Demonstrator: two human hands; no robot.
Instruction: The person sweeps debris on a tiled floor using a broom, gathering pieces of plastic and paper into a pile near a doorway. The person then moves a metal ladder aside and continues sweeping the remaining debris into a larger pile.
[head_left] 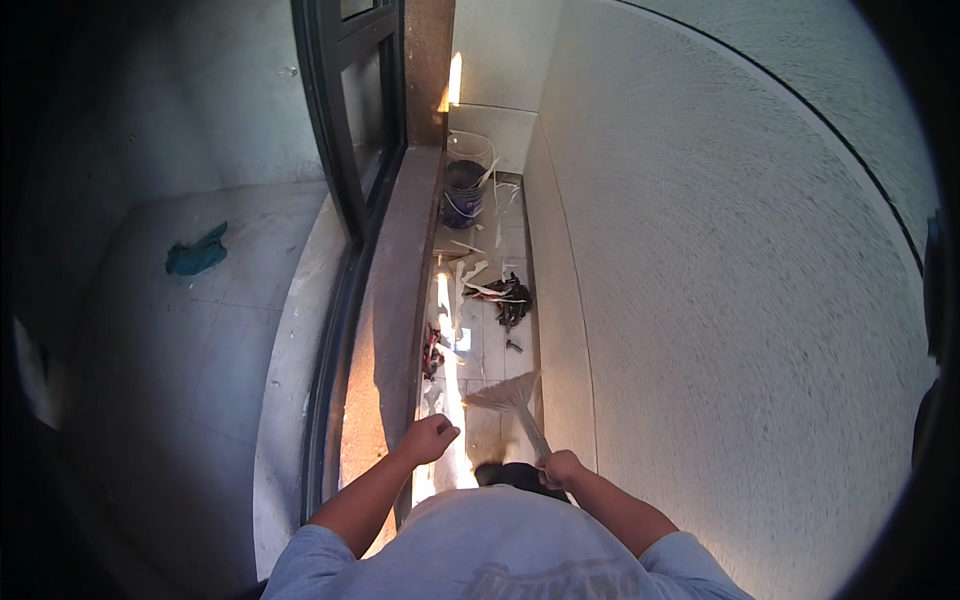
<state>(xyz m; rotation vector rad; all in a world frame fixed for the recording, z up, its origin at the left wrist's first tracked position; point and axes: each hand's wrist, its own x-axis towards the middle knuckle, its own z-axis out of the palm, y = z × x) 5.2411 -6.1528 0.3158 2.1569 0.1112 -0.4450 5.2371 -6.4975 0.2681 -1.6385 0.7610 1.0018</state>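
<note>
My right hand is wrapped round the handle of a broom. Its pale, fan-shaped bristles spread low over the tiled floor, pointing ahead and a little left. My left hand hovers beside the sunlit strip at the left, its fingers curled in, and no object shows in it. Ahead of the broom lies dark, crumpled debris by the right wall, with pale scraps next to it. More dark and reddish litter sits along the left edge.
A dark bucket with a whitish one behind it stands at the far end. The narrow passage runs between a textured wall and a window frame with a sill. Beyond the frame, a teal cloth lies on another floor.
</note>
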